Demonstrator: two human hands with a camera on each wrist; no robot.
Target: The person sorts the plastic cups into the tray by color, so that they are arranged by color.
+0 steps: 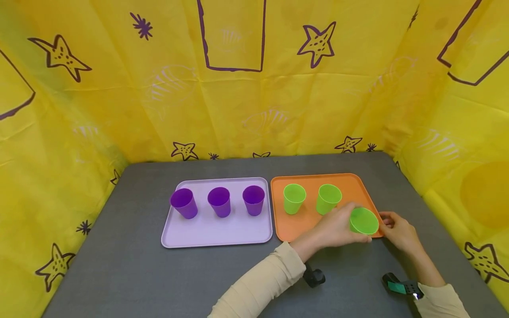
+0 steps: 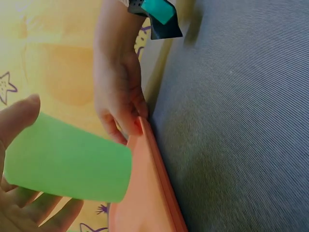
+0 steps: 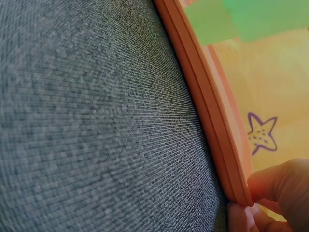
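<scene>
My left hand (image 1: 338, 227) grips a green cup (image 1: 364, 221) between thumb and fingers, over the front right part of the orange tray (image 1: 287, 226). In the left wrist view the cup's side (image 2: 72, 159) shows, with the thumb on one side and fingers on the other. At the tray's front right corner, my right hand (image 1: 402, 232) pinches the rim between thumb and fingers, as the right wrist view shows close up. Two more green cups, one at left (image 1: 294, 201) and one in the middle (image 1: 328, 201), stand upright on the tray's back half.
Left of the orange tray lies a lilac tray (image 1: 222, 234) bearing three upright purple cups (image 1: 219, 203) in a row. Both trays sit on a grey tabletop (image 1: 131, 265). Yellow patterned cloth (image 1: 238, 101) hangs behind and at both sides.
</scene>
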